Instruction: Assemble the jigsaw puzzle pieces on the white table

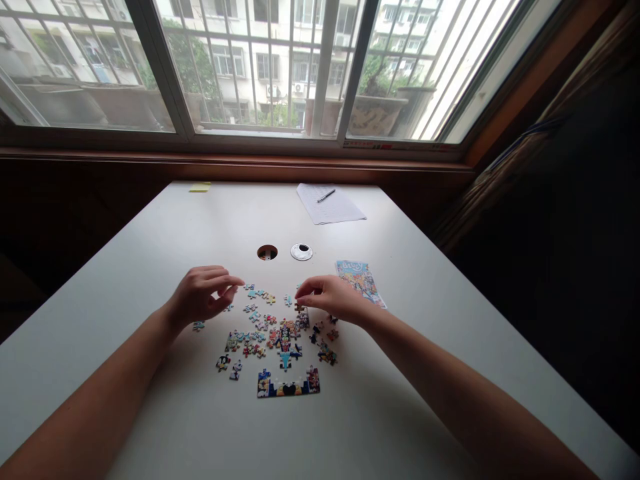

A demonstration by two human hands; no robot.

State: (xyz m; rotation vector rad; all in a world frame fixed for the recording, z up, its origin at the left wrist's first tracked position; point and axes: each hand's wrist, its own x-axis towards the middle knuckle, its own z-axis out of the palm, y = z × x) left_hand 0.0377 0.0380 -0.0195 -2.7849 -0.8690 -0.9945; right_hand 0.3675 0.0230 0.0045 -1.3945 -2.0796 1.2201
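Observation:
Several small colourful puzzle pieces (pixel 270 337) lie scattered on the white table (pixel 150 267) in front of me. A joined strip of pieces (pixel 289 384) sits nearest to me. My left hand (pixel 203 295) hovers over the left side of the scatter, fingers curled with thumb and fingertips close together; nothing shows in it. My right hand (pixel 333 297) is at the right side of the pile, its fingertips pinched on a small brown puzzle piece (pixel 299 307).
A printed picture card (pixel 361 281) lies right of my right hand. Beyond are a cable hole (pixel 267 253), its round cap (pixel 301 251), a paper sheet with a pen (pixel 330 203) and a yellow note pad (pixel 200 187). A window runs behind the table; dark furniture stands right.

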